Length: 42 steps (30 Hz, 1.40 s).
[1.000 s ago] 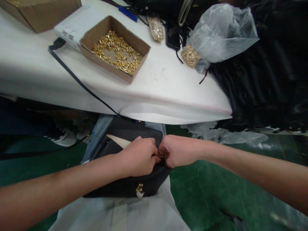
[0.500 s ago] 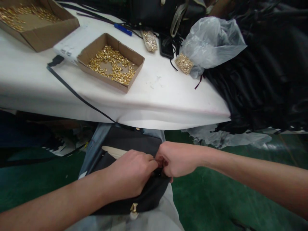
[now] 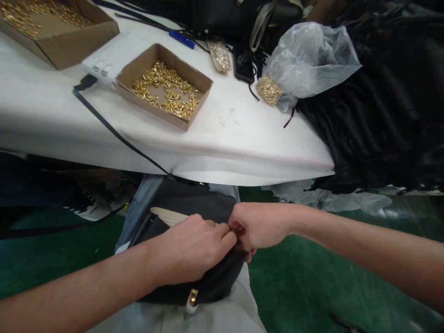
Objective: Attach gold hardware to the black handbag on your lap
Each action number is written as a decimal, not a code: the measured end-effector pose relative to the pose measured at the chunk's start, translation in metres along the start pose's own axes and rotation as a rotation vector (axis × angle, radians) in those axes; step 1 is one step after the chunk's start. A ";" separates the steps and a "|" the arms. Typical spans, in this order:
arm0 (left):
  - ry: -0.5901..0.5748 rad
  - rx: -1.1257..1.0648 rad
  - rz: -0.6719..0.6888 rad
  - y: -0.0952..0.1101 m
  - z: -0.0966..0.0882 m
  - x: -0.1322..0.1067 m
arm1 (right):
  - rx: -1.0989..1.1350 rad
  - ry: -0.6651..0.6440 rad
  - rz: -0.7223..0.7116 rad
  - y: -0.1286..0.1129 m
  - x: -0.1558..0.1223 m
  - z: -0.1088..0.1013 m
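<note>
A black handbag rests across the lap, its opening showing a cream lining. On its near side is a gold clasp with a whitish wrapping at the bottom. My left hand reaches over the opening, thumb and fingers pinched together near the bag's right end. My right hand is curled closed at that same end, its fingertips meeting the left ones. What the fingertips pinch is hidden between the two hands. A black strap runs from the bag up onto the table.
On the white-covered table stands a cardboard box of small gold parts, with another box at far left. A blue pen, a phone and a plastic bag lie behind. Black material is heaped right.
The left hand has shifted slightly right, closer against the right hand. Both stay at the bag's right end. The whole view has moved a little.
</note>
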<state>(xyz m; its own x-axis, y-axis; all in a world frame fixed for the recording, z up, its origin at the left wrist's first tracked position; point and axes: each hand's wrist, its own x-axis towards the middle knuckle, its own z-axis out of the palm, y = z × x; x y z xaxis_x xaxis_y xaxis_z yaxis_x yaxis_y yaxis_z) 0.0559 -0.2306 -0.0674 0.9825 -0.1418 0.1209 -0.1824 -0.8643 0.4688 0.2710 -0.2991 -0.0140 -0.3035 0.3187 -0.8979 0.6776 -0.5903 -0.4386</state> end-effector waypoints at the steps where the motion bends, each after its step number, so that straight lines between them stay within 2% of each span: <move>1: 0.057 -0.007 0.015 -0.002 0.000 -0.001 | 0.038 -0.008 0.001 0.002 0.001 0.000; 3: 0.180 0.026 0.071 -0.003 -0.001 -0.002 | 0.089 -0.022 -0.023 0.004 0.002 0.001; 5: 0.239 0.110 0.138 -0.003 0.001 -0.004 | 0.090 -0.028 -0.040 0.004 0.002 0.001; 10: 0.204 0.257 0.191 -0.001 0.013 -0.008 | 0.035 -0.021 -0.030 0.004 0.001 0.001; 16: 0.224 0.137 0.139 -0.003 0.021 -0.005 | 0.076 -0.018 -0.014 0.003 -0.002 0.004; 20: 0.216 0.210 0.190 0.000 0.021 0.000 | 0.030 0.020 -0.003 0.002 -0.004 0.006; 23: 0.202 0.203 0.158 0.002 0.022 0.000 | 0.024 0.031 -0.021 0.003 -0.005 0.007; 28: 0.254 0.128 0.053 0.005 0.028 -0.002 | -0.019 0.109 -0.034 0.007 -0.006 0.009; 33: 0.270 0.151 0.069 0.008 0.032 0.000 | 0.035 0.135 -0.046 0.012 -0.004 0.013; 37: 0.337 0.136 0.065 0.008 0.034 0.003 | 0.077 0.143 -0.076 0.018 -0.002 0.016; 42: 0.390 0.166 0.144 0.010 0.032 0.006 | 0.115 0.112 -0.119 0.022 -0.001 0.016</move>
<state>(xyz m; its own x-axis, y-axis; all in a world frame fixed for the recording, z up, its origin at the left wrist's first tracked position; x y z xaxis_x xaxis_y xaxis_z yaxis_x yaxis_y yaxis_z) 0.0612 -0.2554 -0.0906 0.8539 -0.1010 0.5105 -0.2764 -0.9192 0.2805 0.2754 -0.3240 -0.0229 -0.2960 0.4677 -0.8329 0.5582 -0.6228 -0.5481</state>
